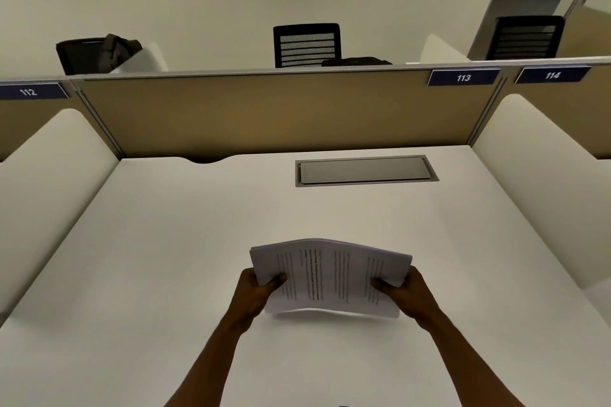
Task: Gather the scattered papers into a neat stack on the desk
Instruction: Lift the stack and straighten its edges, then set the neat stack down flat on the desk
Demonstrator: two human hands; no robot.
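The left hand [256, 291] and right hand [408, 292] gripped the papers [330, 277] together above the desk [165, 241]. No loose sheets lay near them; setting the stack down seemingly remained.

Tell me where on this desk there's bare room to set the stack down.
Nearly all of the desk is bare: the wide patch between the stack of papers and the closed cable hatch, and both sides out to the white dividers. Only the hatch interrupts the surface. The left hand and right hand hold the stack.
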